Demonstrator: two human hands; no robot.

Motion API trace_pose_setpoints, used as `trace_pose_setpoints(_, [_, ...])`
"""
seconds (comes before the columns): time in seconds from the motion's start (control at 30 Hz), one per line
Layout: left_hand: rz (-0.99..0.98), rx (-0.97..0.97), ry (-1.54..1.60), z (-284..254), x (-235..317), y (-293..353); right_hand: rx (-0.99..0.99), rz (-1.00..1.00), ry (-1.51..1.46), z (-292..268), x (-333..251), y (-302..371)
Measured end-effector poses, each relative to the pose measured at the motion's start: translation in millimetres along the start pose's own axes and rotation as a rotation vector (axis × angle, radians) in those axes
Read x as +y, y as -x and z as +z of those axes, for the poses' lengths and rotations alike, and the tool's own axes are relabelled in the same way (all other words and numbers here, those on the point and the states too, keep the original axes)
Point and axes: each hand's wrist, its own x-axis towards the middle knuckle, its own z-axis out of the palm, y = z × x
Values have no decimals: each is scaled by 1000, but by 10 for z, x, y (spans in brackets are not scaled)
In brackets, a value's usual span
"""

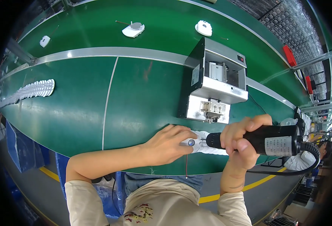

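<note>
The head view looks down from the wearer's head, over the shirt front (166, 201) and forward across the green worktop (151, 86). Range is close: the left hand (169, 145) and right hand (243, 141) fall within its near half. Coverage extends to a second green surface (166, 30) on the far side. The fisheye lens bends straight edges toward a dark rim.

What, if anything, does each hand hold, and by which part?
Right hand: black power tool, gripped around its body near the front. Left hand: touching the white part; a grip cannot be told.
</note>
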Motion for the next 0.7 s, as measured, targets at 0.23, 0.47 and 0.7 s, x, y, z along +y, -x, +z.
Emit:
trace_pose_setpoints(0.23, [-19,23,-1,20,9,-3,-10,46,32,14,58,57])
trace_pose_setpoints(0.47, [-24,66,-16,0,80,-43,-152,62,153,-49,93,76])
trace_pose_setpoints(0.7, [-29,13,-4,11,51,-8,-46,10,-33,-29,44,-30])
